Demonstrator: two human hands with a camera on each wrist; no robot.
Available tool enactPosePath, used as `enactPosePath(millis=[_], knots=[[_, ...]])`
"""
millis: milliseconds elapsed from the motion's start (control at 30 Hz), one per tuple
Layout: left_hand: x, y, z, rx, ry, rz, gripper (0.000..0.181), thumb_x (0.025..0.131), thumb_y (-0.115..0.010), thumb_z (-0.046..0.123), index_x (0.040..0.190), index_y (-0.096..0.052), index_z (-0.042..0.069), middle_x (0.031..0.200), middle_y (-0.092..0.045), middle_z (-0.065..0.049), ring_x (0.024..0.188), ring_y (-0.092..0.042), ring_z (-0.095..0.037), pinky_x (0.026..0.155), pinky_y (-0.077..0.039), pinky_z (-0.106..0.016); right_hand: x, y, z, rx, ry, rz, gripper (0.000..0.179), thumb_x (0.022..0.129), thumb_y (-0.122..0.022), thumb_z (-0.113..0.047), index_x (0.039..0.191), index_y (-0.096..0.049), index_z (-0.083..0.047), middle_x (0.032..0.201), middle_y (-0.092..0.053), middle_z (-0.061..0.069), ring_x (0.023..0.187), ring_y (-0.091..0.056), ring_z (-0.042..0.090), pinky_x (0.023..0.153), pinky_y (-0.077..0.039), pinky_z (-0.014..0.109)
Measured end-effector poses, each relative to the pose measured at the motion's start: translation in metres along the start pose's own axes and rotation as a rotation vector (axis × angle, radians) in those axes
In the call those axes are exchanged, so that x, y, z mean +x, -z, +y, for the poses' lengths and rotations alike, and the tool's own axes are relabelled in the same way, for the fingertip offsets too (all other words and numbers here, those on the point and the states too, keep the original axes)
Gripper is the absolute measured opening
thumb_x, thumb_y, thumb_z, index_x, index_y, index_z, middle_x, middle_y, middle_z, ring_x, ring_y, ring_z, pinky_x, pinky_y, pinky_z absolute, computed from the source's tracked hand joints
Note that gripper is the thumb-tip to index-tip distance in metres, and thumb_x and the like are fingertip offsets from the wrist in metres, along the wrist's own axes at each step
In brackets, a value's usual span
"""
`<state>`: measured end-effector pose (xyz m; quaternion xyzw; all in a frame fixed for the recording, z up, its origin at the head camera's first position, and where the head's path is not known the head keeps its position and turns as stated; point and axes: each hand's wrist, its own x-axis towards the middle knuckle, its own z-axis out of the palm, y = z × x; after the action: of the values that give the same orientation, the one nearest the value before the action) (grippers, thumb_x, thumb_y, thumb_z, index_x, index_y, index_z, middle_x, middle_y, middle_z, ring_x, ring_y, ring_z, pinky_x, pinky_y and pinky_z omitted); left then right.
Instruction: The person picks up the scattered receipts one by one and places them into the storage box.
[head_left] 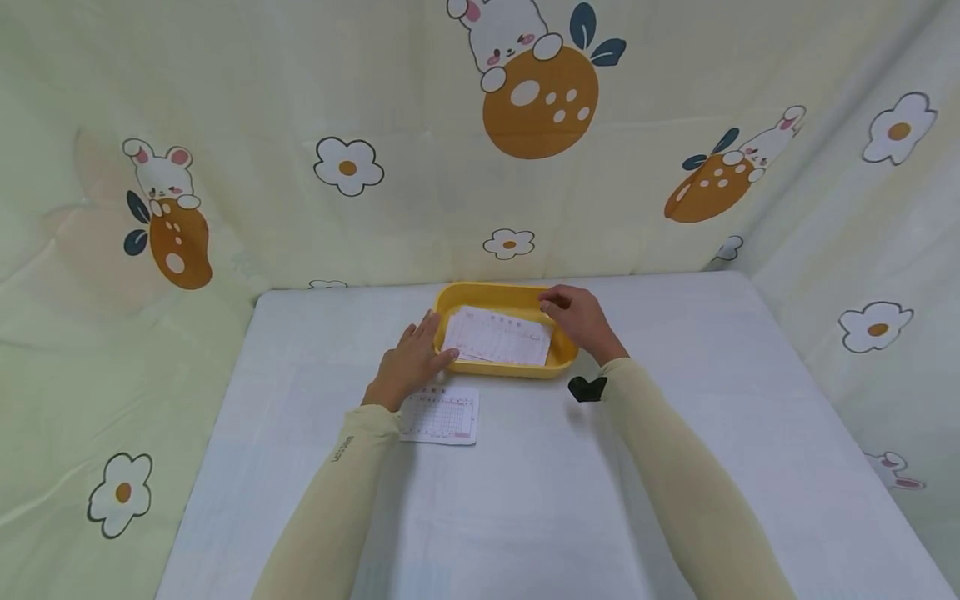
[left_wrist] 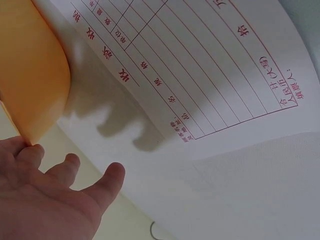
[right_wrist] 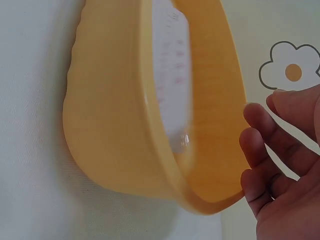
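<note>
A yellow plastic tray (head_left: 510, 370) stands near the back of the table with several printed paper slips (head_left: 498, 335) lying in it. My left hand (head_left: 408, 358) is at the tray's left end, its fingers loosely spread along the rim. Below that hand a pad of printed forms (head_left: 442, 415) lies on the table; its red grid and characters show large in the left wrist view. My right hand (head_left: 577, 317) is at the tray's right back corner. In the right wrist view its bent fingers (right_wrist: 255, 145) are close by the tray rim, and nothing shows between them and the thumb.
The white table (head_left: 510, 500) extends around the tray and toward me. A patterned cloth (head_left: 420, 92) with rabbits and flowers hangs behind the table and along both sides. A black heart shape (head_left: 587, 389) shows at the right sleeve cuff.
</note>
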<state>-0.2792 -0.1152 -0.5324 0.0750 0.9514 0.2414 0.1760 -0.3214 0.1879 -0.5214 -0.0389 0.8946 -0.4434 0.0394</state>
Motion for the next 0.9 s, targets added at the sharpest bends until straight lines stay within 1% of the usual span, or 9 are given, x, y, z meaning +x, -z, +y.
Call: enactPosePath(millis=[167,367,467,600,700,900], knots=[[0.001,0.000,0.002,-0.007,-0.002,0.001,0.090,0.108,-0.059,0.051,0.174,-0.008,0.019,0.180,-0.003,0.000,0.165,-0.007,-0.033,0.124,-0.021,-0.068,-0.001,0.002,0.000,0.007,-0.011,0.019,0.031,0.112,-0.058,-0.015,0.136,-0.067,0.003,0.131,-0.067,0.020,0.116,-0.059,0.037,0.106,-0.051,0.050],[0.002,-0.001,0.002,-0.009,-0.010,0.020,0.089,0.108,-0.061,0.050,0.174,-0.011,0.018,0.180,-0.007,-0.001,0.164,-0.011,-0.034,0.123,-0.024,-0.068,-0.004,0.002,-0.002,0.036,-0.045,0.043,0.033,0.112,-0.058,-0.016,0.139,-0.066,0.001,0.132,-0.066,0.018,0.115,-0.058,0.035,0.104,-0.053,0.046],[0.003,-0.002,0.001,-0.003,-0.011,0.026,0.090,0.108,-0.061,0.050,0.174,-0.011,0.018,0.180,-0.008,-0.001,0.164,-0.012,-0.035,0.123,-0.025,-0.068,-0.009,0.002,-0.004,0.056,-0.019,0.066,0.032,0.112,-0.058,-0.015,0.138,-0.066,0.002,0.132,-0.066,0.018,0.116,-0.058,0.034,0.105,-0.052,0.045],[0.005,-0.004,-0.001,0.002,-0.014,0.026,0.090,0.108,-0.061,0.050,0.174,-0.011,0.018,0.180,-0.008,-0.002,0.164,-0.012,-0.035,0.122,-0.026,-0.069,-0.023,0.001,-0.009,0.094,0.059,0.102,0.032,0.112,-0.058,-0.014,0.136,-0.067,0.005,0.131,-0.068,0.020,0.116,-0.059,0.036,0.103,-0.050,0.046],[0.004,-0.003,-0.001,-0.011,-0.011,0.025,0.089,0.108,-0.062,0.049,0.174,-0.011,0.018,0.180,-0.008,-0.002,0.164,-0.012,-0.035,0.122,-0.025,-0.070,-0.037,-0.002,-0.012,0.125,0.104,0.129,0.030,0.111,-0.060,-0.014,0.133,-0.068,0.004,0.130,-0.070,0.020,0.113,-0.061,0.035,0.099,-0.048,0.043],[0.004,-0.002,-0.004,-0.019,-0.018,0.021,0.089,0.108,-0.060,0.049,0.174,-0.011,0.018,0.180,-0.007,-0.002,0.164,-0.012,-0.036,0.122,-0.026,-0.069,-0.072,-0.018,-0.014,0.191,0.139,0.159,0.025,0.111,-0.060,-0.014,0.129,-0.070,0.001,0.128,-0.070,0.018,0.109,-0.061,0.031,0.094,-0.048,0.038]])
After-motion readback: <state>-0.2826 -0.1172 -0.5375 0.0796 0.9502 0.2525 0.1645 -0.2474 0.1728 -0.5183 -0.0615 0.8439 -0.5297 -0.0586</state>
